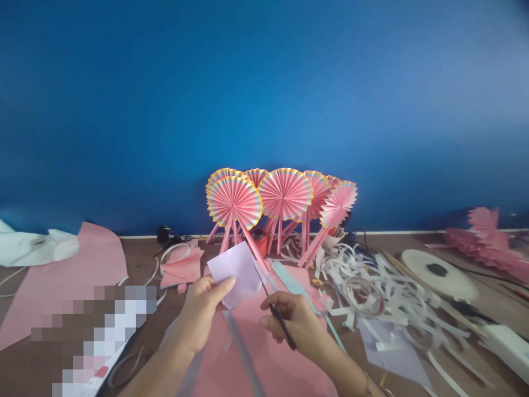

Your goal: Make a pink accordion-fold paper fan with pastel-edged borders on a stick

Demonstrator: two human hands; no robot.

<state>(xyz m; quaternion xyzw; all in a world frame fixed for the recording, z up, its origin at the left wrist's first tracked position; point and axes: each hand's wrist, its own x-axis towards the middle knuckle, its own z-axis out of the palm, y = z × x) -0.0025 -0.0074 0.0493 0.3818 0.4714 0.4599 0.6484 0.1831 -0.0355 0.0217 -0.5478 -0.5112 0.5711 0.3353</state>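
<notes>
My left hand pinches a small lilac sheet of paper between thumb and fingers, holding it up over the table. In my right hand is a pair of dark-handled scissors, its blades pointing up and left along the right edge of the sheet. Whether the blades are parted cannot be made out. Beneath both hands lies pink paper crossed by a greyish strip. A pale mint strip rests just beyond my right hand.
Several pleated pink paper fans stand against the blue wall. Curled white paper strips pile up at right, by a white oval lid-like object and a lilac sheet. Large pink paper lies at left.
</notes>
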